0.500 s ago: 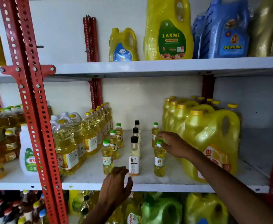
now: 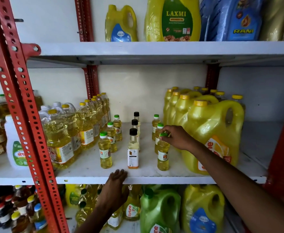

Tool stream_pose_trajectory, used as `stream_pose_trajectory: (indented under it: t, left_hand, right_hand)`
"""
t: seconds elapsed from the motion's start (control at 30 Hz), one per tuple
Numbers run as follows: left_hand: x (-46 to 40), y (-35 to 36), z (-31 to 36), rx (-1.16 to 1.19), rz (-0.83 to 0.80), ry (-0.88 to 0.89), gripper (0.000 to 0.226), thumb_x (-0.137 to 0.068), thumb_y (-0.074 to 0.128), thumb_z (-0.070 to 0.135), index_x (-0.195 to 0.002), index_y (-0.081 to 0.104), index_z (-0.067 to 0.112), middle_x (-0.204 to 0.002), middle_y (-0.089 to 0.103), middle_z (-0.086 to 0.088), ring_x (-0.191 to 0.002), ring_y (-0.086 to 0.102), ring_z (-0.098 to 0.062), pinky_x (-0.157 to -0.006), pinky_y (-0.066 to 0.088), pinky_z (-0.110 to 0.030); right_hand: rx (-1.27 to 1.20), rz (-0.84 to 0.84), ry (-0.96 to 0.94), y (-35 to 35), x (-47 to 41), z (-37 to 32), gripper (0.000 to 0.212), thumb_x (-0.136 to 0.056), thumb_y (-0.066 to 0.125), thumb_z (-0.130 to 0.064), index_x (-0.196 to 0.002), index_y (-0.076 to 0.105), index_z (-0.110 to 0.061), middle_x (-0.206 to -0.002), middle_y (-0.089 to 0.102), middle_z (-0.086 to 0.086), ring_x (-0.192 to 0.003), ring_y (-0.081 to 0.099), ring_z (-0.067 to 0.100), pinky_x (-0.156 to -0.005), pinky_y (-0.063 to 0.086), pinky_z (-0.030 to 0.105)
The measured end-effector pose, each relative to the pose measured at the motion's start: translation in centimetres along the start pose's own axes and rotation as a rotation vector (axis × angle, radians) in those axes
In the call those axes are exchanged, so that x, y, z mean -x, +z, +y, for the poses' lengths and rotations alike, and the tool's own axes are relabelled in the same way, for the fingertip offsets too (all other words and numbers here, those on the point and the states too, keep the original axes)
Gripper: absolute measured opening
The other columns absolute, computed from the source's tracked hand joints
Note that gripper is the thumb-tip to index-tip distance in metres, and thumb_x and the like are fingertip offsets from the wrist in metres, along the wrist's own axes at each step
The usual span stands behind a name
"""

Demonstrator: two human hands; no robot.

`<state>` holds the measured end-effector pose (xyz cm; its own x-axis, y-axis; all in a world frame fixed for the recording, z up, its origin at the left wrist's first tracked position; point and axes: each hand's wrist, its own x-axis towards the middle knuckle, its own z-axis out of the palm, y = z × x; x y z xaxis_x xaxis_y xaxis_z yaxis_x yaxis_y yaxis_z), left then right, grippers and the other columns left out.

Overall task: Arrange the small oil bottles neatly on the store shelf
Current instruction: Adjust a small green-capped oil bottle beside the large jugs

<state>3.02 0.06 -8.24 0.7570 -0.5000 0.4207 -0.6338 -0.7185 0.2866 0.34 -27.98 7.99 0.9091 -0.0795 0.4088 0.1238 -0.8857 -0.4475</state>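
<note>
Right hand (image 2: 178, 137) now atop front bottle (image 2: 162, 153)

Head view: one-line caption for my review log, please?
Right hand grips the cap of a front small oil bottle; left hand rests on the shelf edge.

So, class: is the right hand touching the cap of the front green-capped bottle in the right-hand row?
Touching. The head view shows the right hand with its fingertips closed on the green cap of the front bottle, no gap between.

Soft even light, warped edges
</note>
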Motion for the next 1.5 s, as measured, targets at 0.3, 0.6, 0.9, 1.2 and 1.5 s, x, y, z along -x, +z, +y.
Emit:
stream_pose_trajectory:
  t: [0.3, 0.6, 0.9, 1.2, 1.5]
  left_hand:
    - [0.1, 0.7, 0.1, 0.006, 0.005, -0.037, 0.064, -0.085, 0.062, 0.028, -0.142, 0.035, 0.016, -0.152, 0.037, -0.005, -0.143, 0.025, -0.022, -0.114, 0.015, -0.031]
    - [0.1, 0.6, 0.3, 0.033, 0.015, -0.044, 0.065, -0.086, 0.06, 0.024, -0.143, 0.031, 0.016, -0.154, 0.033, -0.004, -0.144, 0.021, -0.021, -0.116, 0.013, -0.033]
    - [0.1, 0.7, 0.2, 0.04, 0.013, -0.05, 0.065, -0.086, 0.061, 0.023, -0.143, 0.032, 0.015, -0.153, 0.034, -0.006, -0.144, 0.021, -0.022, -0.116, 0.012, -0.033]
    - [0.2, 0.6, 0.3, 0.045, 0.018, -0.043, 0.065, -0.085, 0.061, 0.023, -0.143, 0.033, 0.015, -0.153, 0.035, -0.007, -0.144, 0.022, -0.022, -0.118, 0.015, -0.036]
    - [0.3, 0.5, 0.3, 0.031, 0.011, -0.028, 0.065, -0.085, 0.061, 0.024, -0.143, 0.033, 0.015, -0.153, 0.035, -0.007, -0.144, 0.022, -0.022, -0.117, 0.013, -0.035]
  right_hand:
    - [-0.036, -0.028, 0.047, -0.1, 0.5, -0.3, 0.04, -0.077, 0.076, -0.022, -0.115, 0.066, -0.017, -0.115, 0.07, 0.011, -0.088, 0.063, 0.015, -0.075, 0.043, 0.019]
    - [-0.02, -0.029, 0.027, -0.4, 1.1, -1.3, 0.033, -0.074, 0.078, -0.021, -0.105, 0.069, -0.014, -0.107, 0.073, 0.013, -0.098, 0.068, 0.023, -0.085, 0.053, 0.03]
    - [-0.013, -0.035, 0.019, -0.5, 1.7, -2.1, 0.031, -0.075, 0.077, -0.021, -0.105, 0.07, -0.011, -0.104, 0.072, 0.012, -0.096, 0.066, 0.022, -0.079, 0.047, 0.026]
    - [-0.002, -0.051, 0.047, -0.8, 2.0, -2.2, 0.033, -0.076, 0.077, -0.022, -0.107, 0.069, -0.013, -0.109, 0.072, 0.012, -0.094, 0.066, 0.021, -0.077, 0.044, 0.024]
    - [0.044, -0.091, 0.057, -0.9, 1.8, -2.7, 0.039, -0.074, 0.079, -0.024, -0.109, 0.068, -0.013, -0.109, 0.071, 0.013, -0.098, 0.065, 0.024, -0.082, 0.05, 0.029]
